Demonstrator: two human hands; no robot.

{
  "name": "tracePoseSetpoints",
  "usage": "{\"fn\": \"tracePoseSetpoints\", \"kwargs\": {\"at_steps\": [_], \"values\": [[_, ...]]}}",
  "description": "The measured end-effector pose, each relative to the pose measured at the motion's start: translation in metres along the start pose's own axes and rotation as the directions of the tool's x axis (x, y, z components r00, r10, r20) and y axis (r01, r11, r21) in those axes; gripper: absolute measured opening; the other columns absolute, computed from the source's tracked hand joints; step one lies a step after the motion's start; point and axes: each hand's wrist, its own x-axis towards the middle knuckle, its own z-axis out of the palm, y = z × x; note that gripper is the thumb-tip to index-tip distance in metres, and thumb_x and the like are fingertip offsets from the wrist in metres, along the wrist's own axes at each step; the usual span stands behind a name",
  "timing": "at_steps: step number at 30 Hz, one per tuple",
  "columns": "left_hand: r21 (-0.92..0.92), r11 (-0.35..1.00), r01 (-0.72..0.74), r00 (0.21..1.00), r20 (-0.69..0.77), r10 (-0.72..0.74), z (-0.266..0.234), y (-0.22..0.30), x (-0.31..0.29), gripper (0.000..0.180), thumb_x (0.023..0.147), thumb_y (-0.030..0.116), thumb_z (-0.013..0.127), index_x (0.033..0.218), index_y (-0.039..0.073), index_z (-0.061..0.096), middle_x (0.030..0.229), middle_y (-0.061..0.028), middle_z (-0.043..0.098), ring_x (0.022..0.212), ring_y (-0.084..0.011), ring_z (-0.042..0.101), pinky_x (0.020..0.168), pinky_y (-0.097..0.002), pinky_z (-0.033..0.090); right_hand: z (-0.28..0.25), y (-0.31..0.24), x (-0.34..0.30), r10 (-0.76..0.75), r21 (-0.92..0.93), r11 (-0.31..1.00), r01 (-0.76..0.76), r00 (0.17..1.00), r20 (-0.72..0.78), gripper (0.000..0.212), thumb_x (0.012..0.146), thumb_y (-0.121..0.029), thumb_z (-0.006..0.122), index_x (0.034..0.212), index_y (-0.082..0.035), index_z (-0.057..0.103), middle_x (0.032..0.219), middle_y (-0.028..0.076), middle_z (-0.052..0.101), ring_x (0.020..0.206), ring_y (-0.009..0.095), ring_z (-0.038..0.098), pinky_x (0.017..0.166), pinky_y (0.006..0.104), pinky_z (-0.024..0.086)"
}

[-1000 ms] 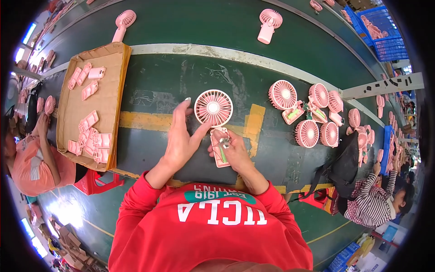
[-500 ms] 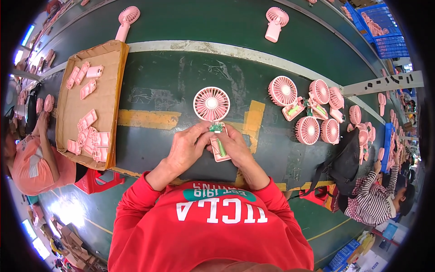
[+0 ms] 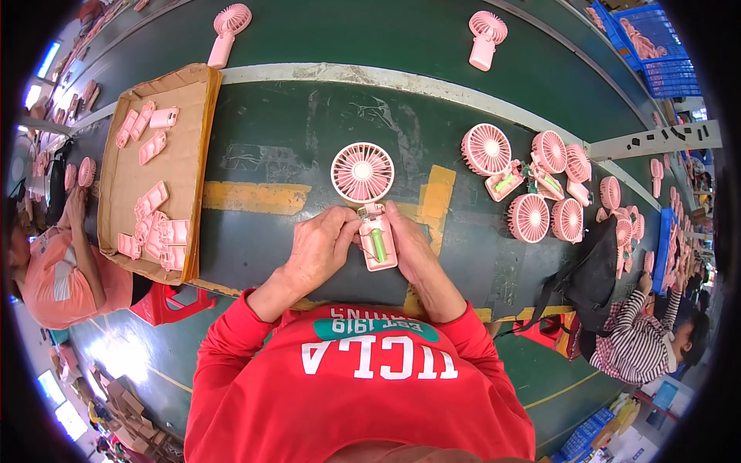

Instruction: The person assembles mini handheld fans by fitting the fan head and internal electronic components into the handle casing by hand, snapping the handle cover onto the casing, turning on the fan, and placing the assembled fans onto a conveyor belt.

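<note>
A pink handheld fan (image 3: 363, 172) lies in front of me, its round grille pointing away and its handle towards me. The handle's housing is uncovered, showing a green cylindrical battery (image 3: 379, 245) inside. At the handle's top, by the fan's neck, a small circuit board (image 3: 369, 211) shows partly. My left hand (image 3: 319, 245) is closed, thumb and forefinger pinched at the handle's upper left edge beside the board. My right hand (image 3: 412, 245) grips the handle's right side, with its thumb along the edge; its other fingers are mostly hidden.
A cardboard tray (image 3: 202, 166) with several pink housing pieces stands to the left. Several partly open fans (image 3: 528, 218) lie at the right, near a black bag (image 3: 585, 282). Two fans lie beyond the pale rail (image 3: 324, 72). Co-workers sit at both sides.
The circuit board has turned and gone down towards the handle's top, so less green shows. My right thumb has moved off to the right edge, exposing the battery and housing.
</note>
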Motion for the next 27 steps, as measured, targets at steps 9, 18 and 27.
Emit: {"fn": "tracePoseSetpoints", "kwargs": {"at_steps": [9,18,27], "values": [[-0.083,0.996,0.043,0.998,0.044,-0.039,0.01,-0.011,-0.001,0.004,0.085,0.001,0.055,0.085,-0.003,0.055,0.073,-0.0162,0.061,0.064,-0.0257,0.064,0.057,-0.0326,0.049,-0.004,0.004,-0.001,-0.039,0.01,0.999,0.039,0.999,0.019,0.037,0.097,-0.029,0.042,0.113,0.003,0.051,0.099,0.012,0.062,0.087,0.018,0.064,0.073,0.0264,0.052],[0.031,0.999,-0.017,1.0,0.019,0.016,0.016,-0.016,-0.001,0.004,0.084,0.003,0.057,0.086,0.001,0.054,0.074,-0.0139,0.06,0.064,-0.029,0.062,0.057,-0.0356,0.048,-0.009,0.01,0.001,-0.064,-0.004,0.998,0.064,0.998,0.029,0.033,0.097,-0.026,0.043,0.113,0.001,0.053,0.097,0.008,0.063,0.083,0.013,0.062,0.071,0.0238,0.051],[0.045,0.988,-0.146,0.988,-0.038,0.147,0.017,-0.013,-0.001,0.007,0.082,0.0,0.058,0.086,0.001,0.053,0.08,-0.0145,0.059,0.069,-0.0331,0.06,0.06,-0.0379,0.048,-0.014,0.017,0.003,-0.07,-0.035,0.997,0.071,0.997,0.012,0.031,0.098,-0.024,0.043,0.114,0.0,0.054,0.098,0.006,0.062,0.082,0.01,0.06,0.07,0.0227,0.05]]}}
